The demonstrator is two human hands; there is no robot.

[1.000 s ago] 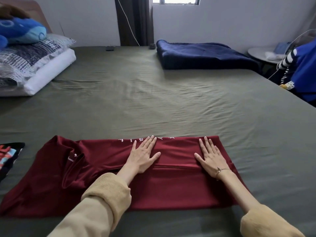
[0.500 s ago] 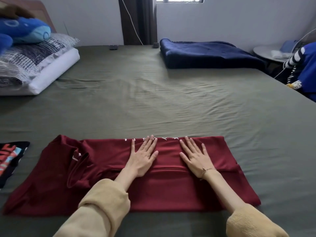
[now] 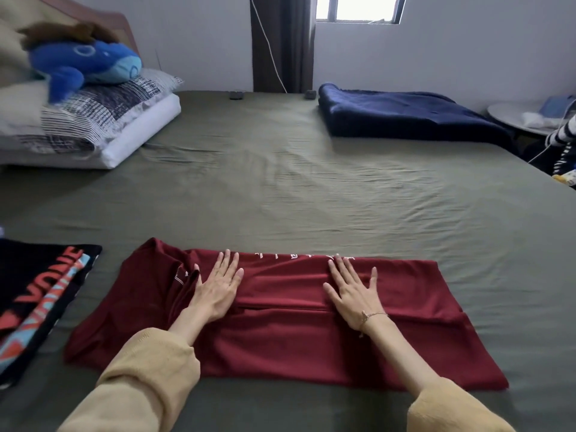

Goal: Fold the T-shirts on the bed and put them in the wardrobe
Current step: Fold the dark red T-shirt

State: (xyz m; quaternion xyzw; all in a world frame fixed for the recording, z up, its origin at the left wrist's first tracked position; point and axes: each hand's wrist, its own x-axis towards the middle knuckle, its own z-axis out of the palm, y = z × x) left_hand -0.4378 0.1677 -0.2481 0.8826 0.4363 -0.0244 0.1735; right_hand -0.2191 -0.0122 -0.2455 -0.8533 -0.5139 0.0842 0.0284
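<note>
A dark red T-shirt [image 3: 280,338] lies folded lengthwise into a long band on the olive bed sheet [image 3: 311,188], collar to the left. My left hand [image 3: 218,288] rests flat on it near the collar, fingers spread. My right hand [image 3: 353,291] lies flat on the shirt's middle, fingers apart, a thin bracelet at the wrist. Neither hand grips the cloth. A black T-shirt with orange and blue print [image 3: 34,294] lies at the left edge, partly cut off by the frame. No wardrobe is in view.
Stacked pillows [image 3: 103,126] with a blue plush toy [image 3: 84,63] sit at the far left. A folded navy blanket [image 3: 405,116] lies at the far right of the bed. A small round table [image 3: 523,120] stands beyond the right edge.
My left hand slid left along the red shirt toward the collar. My right hand moved left to the middle, then stayed. The view shifted, showing more of the black shirt.
</note>
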